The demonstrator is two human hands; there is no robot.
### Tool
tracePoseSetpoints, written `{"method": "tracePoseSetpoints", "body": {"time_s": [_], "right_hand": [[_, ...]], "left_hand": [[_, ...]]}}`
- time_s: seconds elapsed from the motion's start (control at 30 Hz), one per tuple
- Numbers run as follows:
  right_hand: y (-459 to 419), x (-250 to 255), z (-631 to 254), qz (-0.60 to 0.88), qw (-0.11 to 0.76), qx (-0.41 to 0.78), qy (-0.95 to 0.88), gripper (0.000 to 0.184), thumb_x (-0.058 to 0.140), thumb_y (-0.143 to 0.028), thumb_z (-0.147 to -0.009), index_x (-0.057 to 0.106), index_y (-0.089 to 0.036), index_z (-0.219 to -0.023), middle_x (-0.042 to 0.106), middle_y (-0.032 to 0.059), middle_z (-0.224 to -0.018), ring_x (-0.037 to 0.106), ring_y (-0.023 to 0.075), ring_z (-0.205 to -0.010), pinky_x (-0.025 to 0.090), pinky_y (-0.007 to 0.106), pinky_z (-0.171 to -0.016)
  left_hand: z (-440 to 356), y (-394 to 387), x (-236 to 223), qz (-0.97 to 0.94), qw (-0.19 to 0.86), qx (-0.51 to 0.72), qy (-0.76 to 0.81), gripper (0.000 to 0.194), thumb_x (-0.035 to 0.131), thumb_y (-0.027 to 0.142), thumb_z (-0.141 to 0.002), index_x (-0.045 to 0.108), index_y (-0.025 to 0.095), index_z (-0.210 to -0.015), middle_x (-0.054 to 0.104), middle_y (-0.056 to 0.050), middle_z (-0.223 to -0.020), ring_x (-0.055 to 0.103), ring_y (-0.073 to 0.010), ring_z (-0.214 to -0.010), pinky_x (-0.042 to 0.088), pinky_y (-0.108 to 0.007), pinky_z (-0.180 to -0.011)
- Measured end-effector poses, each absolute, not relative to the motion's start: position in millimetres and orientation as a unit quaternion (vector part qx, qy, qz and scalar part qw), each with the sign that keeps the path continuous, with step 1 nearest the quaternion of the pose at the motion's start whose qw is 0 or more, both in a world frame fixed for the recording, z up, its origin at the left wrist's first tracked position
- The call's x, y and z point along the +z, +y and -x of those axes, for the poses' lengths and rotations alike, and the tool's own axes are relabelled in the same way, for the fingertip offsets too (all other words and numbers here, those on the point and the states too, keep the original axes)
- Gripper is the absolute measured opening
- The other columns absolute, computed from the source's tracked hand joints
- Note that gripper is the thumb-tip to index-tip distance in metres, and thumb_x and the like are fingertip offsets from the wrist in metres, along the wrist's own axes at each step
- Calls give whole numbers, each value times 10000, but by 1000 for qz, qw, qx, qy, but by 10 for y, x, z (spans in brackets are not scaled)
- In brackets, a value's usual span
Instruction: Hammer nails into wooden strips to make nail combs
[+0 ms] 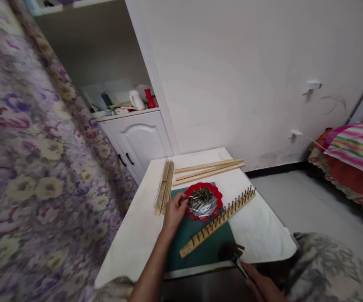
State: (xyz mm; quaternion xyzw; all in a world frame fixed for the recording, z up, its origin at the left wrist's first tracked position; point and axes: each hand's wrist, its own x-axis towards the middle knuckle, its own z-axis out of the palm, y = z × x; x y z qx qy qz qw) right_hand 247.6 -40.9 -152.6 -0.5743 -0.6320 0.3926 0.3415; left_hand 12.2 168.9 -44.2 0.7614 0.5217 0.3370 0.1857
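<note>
My left hand rests on the green mat, its fingers curled at the left rim of a red dish that holds a pile of small nails. Whether the fingers pinch a nail is not visible. A wooden strip studded with a row of upright nails lies diagonally on the mat, just right of the dish. My right hand grips the handle of a hammer, whose dark head hovers near the strip's lower end at the table's front edge.
The white table also carries nailed strips stacked on edge at the left and plain wooden strips at the back. A floral curtain hangs left. A white cabinet, a wall and a bed surround the table.
</note>
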Motion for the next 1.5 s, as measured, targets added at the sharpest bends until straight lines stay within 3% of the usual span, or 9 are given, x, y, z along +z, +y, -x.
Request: {"method": "tracePoseSetpoints", "body": {"time_s": [0.2,0.33,0.6,0.8,1.1,1.17,1.33,1.43,1.5], "right_hand": [[-439,-1608,-2484,553,319,335,-693,427,378,-280,-904,541,-125,-1267,651,160,-1234,595,240,-1149,499,306,-926],[-429,-1687,-2477,557,319,328,-694,422,397,-291,-903,547,-135,-1265,636,165,-1252,563,253,-1182,481,359,-955],[-465,-1635,-2418,573,328,335,-672,415,407,-302,-899,547,-177,-1268,686,148,-1190,558,244,-1192,487,350,-944],[-488,-1569,-2379,577,340,347,-657,383,405,-292,-903,575,-185,-1229,682,150,-1193,655,233,-1051,460,364,-970],[-507,-1482,-2387,575,339,338,-664,407,388,-345,-901,591,-169,-1206,703,162,-1145,658,266,-1032,504,381,-907],[-535,-1387,-2381,575,344,334,-663,405,390,-367,-900,601,-184,-1193,722,144,-1103,689,261,-938,524,368,-868],[-482,-1091,-2243,560,348,345,-668,412,356,-360,-924,538,-188,-1251,731,51,-692,681,218,-679,542,285,-685],[-312,-889,-2052,545,342,324,-693,388,358,-338,-923,540,-187,-1231,720,59,-776,655,206,-664,520,284,-642],[-178,-786,-1918,537,324,302,-718,385,341,-302,-930,516,-189,-1253,692,31,-673,643,203,-605,507,290,-616]], "left_hand": [[320,909,-890,-601,372,466,532,202,583,368,-764,611,168,-766,627,12,-675,598,-147,-644,461,-223,-641],[307,683,-1094,-614,350,463,535,216,609,374,-756,660,164,-772,654,-14,-719,594,-161,-701,461,-221,-641],[258,675,-1203,-653,319,430,535,242,562,392,-797,669,175,-786,668,-26,-759,603,-167,-721,472,-227,-652],[256,670,-1244,-672,301,410,539,249,532,394,-820,661,182,-801,668,-29,-772,606,-174,-735,471,-237,-658],[231,653,-1270,-709,252,403,521,205,505,321,-845,655,189,-794,653,-28,-763,602,-162,-723,455,-229,-648],[228,656,-1288,-707,253,406,520,200,508,312,-844,650,187,-779,649,-25,-755,600,-158,-713,453,-225,-641],[222,649,-1289,-702,262,412,518,203,514,321,-836,651,187,-768,645,-20,-741,598,-156,-700,451,-224,-638],[224,646,-1283,-700,265,412,520,201,515,322,-831,651,188,-770,645,-23,-748,598,-158,-709,451,-226,-651],[227,649,-1287,-702,266,409,519,198,513,321,-831,651,189,-777,643,-24,-753,596,-159,-718,448,-227,-657]]}}
